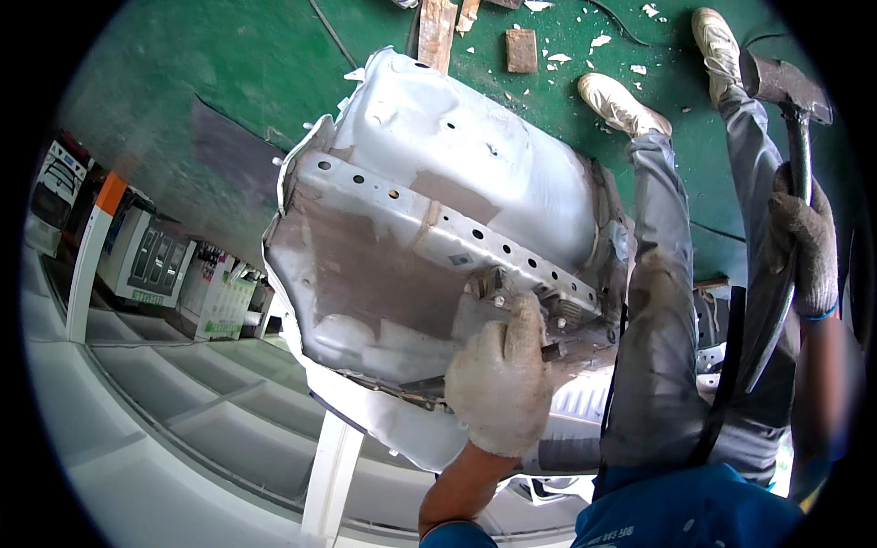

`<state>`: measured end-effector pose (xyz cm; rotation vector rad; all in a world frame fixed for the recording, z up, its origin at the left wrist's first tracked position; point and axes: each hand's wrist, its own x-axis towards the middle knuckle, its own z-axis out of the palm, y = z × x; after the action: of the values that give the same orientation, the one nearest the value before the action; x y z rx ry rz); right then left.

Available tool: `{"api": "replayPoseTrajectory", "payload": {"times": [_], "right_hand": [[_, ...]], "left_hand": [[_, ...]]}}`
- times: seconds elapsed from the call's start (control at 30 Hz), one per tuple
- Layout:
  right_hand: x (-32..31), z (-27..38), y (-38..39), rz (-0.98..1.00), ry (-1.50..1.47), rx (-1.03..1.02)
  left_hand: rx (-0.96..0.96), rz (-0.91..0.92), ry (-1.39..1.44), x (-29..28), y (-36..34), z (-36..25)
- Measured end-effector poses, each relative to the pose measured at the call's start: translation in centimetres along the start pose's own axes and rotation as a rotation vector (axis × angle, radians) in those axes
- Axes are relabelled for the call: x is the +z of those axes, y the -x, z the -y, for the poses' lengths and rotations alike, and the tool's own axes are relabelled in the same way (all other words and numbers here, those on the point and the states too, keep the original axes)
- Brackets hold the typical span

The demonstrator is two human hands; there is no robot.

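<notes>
1. While your gloved right hand (804, 228) wraps around the handle of a hammer (801, 151), the tool's dark head stands near your right shoe (719, 50).
2. Your gloved left hand (501, 388) bends its fingers beside a bracket (489, 285) on a silver metal panel (448, 247); whether it grips anything, one cannot tell.
3. Left of your legs (653, 310) sits the panel; beyond, a wooden block (522, 51) lies on green floor (228, 64).

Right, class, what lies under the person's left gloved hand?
Around the left gloved hand, brown-patched sheet-metal bodywork shows, with a hole-punched metal rail just beyond. Whatever is directly beneath the hand is covered, so anything gripped there cannot be made out.
</notes>
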<state>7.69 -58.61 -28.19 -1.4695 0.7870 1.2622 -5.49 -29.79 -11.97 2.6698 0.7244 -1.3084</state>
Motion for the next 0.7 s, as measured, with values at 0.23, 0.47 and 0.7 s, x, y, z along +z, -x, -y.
{"api": "replayPoseTrajectory", "payload": {"times": [0.23, 0.47, 0.7], "right_hand": [[1.8, 0.6, 0.7, 0.027, 0.043, 0.028], [3.2, 1.7, 2.6, 0.063, -0.027, -0.024], [5.7, 2.4, 5.4, 0.107, -0.059, 0.081]], "left_hand": [[-0.031, -0.054, -0.058, -0.7, -0.1, 1.5], [-0.036, -0.029, -0.027, -0.8, -0.2, 1.8], [-0.038, 0.061, -0.118, -1.0, -0.7, 2.0]]}}
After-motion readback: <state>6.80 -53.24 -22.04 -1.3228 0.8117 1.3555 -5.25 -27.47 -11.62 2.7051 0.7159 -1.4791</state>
